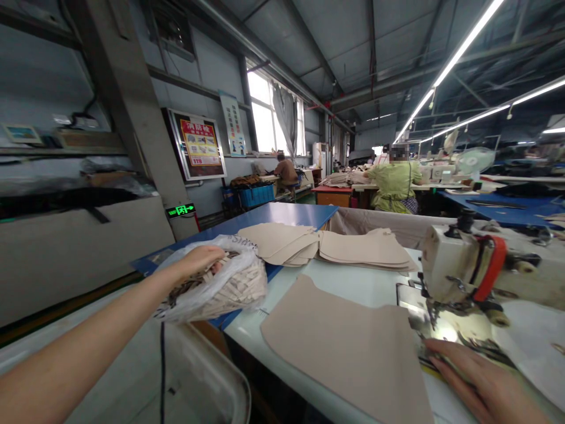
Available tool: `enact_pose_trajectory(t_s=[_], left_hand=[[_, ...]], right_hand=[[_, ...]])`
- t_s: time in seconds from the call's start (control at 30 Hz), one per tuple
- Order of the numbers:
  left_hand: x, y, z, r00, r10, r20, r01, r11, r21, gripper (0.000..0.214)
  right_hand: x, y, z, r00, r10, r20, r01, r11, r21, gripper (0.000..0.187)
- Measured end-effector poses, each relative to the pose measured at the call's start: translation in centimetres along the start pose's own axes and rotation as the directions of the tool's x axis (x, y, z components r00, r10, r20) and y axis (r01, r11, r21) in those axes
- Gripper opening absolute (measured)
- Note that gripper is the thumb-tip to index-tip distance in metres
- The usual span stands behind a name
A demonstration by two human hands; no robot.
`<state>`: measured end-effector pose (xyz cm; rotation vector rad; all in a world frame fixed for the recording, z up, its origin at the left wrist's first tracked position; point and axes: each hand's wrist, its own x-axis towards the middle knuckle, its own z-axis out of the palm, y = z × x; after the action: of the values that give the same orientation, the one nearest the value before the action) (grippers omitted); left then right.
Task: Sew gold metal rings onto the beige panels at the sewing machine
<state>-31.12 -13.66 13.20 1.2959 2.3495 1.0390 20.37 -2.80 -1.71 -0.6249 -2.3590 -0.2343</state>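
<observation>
My left hand [203, 259] reaches into a clear plastic bag [200, 300] full of beige strips [241, 281]. Its fingers bend down among the strips, and their tips are partly hidden. At the right, my right hand [479, 377] rests by the plate of a sewing machine [450, 265], just below the lit needle area. The fingers there are curled together; a thin thing seems to lie along them, but I cannot make it out. Between my hands a large beige cut panel [344, 341] lies flat on the pale table, its right edge close to my right hand.
Behind the panel lie two stacks of beige pieces, a left stack [282, 241] and a right stack [362, 247]. A blue table [260, 215] adjoins the pale one. A pale tray-like bin [207, 365] stands below the bag. Farther off, a person in a yellow-green top [392, 179] sits at work.
</observation>
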Motion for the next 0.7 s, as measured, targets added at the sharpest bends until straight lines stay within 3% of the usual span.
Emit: enact_pose_trajectory(t_s=[0.27,0.57,0.7], left_hand=[[0.7,-0.2,-0.3,0.999,-0.011,-0.045,0.01,1.0,-0.023,0.036],[0.1,0.9,-0.2,0.991,-0.023,-0.131,0.014,0.998,-0.066,0.02],[0.0,2.5,0.2,0.981,-0.004,-0.194,-0.023,0.99,-0.137,0.021]], right_hand=[[-0.8,0.5,0.5,0.996,0.071,0.06,-0.074,0.996,0.051,0.027],[-0.6,0.2,0.3,0.996,0.07,0.049,-0.073,0.996,0.055,0.026],[-0.5,0.2,0.2,0.993,0.09,0.071,-0.095,0.993,0.072,0.026]])
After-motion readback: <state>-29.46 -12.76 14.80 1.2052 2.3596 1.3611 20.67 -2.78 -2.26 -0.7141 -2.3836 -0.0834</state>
